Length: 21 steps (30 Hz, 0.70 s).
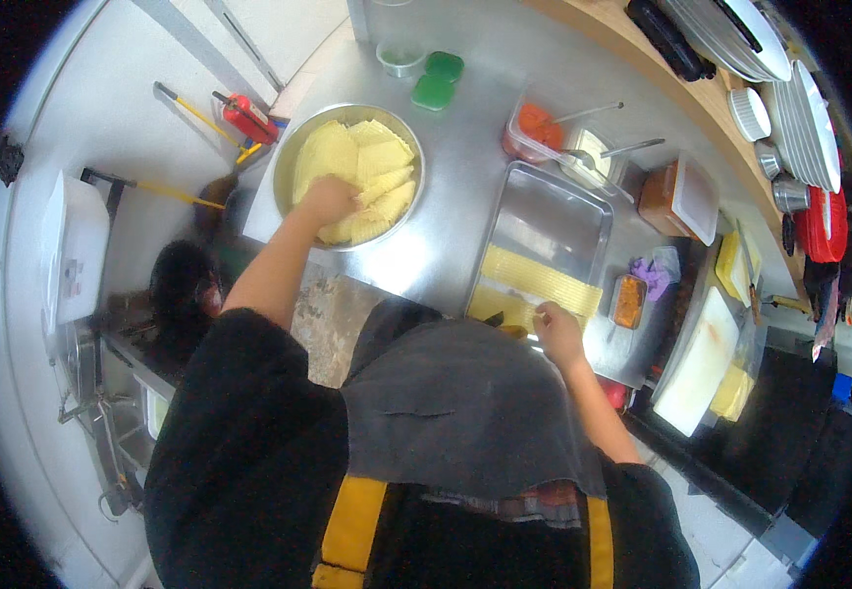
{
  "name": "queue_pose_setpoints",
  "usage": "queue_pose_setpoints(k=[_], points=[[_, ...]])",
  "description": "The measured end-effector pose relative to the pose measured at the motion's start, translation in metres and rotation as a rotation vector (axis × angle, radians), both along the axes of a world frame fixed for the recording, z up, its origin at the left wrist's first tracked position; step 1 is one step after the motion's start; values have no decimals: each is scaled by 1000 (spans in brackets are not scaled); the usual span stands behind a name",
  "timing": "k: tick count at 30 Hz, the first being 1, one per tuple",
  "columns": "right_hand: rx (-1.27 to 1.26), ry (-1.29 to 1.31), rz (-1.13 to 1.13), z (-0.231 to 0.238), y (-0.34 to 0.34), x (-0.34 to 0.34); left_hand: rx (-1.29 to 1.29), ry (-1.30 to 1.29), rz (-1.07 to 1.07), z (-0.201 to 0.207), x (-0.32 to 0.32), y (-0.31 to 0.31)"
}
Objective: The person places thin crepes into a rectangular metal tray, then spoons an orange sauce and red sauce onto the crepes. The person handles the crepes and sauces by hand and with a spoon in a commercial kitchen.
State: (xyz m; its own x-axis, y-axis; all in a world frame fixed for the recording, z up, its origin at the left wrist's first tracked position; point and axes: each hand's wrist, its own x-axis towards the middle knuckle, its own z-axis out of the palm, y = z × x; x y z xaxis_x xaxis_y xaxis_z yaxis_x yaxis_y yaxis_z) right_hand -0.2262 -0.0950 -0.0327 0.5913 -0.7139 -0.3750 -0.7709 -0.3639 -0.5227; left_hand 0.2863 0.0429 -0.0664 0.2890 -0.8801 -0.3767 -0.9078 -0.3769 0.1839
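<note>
A round metal pan (419, 177) at the left of the steel counter holds several ridged yellow lasagna sheets (328, 157). My left hand (330, 201) reaches over its near rim, with fingers bent down around a sheet. To the right lies a rectangular metal tray (549, 216), and ridged lasagna sheets (534, 277) cover its near part. My right hand (558, 332) is at the tray's near edge, its fingers drawn together by the sheets. Whatever sits between those fingertips is hidden. Something dark and yellow (505, 324) shows at the tray's near side.
Behind the tray stand a tub of orange-red food (536, 128) and a container with spoons (588, 157). A small orange-filled dish (629, 301) and purple cloth (652, 275) lie at right. Green lids (436, 88) sit at the back. Stacked plates (804, 128) occupy the shelf.
</note>
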Motion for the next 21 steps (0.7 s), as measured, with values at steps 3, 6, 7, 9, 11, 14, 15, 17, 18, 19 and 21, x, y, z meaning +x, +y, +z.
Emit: queue_pose_setpoints(k=[3, 6, 7, 9, 11, 14, 15, 17, 18, 19, 21], points=[[3, -34, 78, 15, -5, 43, -174, 251, 84, 16, 13, 15], [-11, -57, 208, 26, -14, 109, -283, 281, 127, 35, 18, 22], [20, -83, 228, 28, -15, 134, -298, 252, 136, 42, 19, 22], [64, -136, 274, 29, -12, 187, -286, 247, 52, 60, 24, 18], [140, -206, 315, 30, -9, 238, -295, 277, -13, 80, 27, 14], [825, -202, -39, 30, 5, 304, -331, 435, -24, 111, 30, 7], [1018, -243, -133, 32, 10, 317, -321, 526, 19, 120, 29, 8], [1385, -281, -383, 34, 19, 338, -336, 682, 68, 134, 26, 10], [1470, -328, -426, 35, 22, 345, -362, 746, 74, 141, 26, 11], [1531, -399, -447, 34, 24, 349, -381, 811, 85, 146, 26, 13], [1692, -562, -457, 27, 28, 355, -389, 868, 127, 152, 23, 21]])
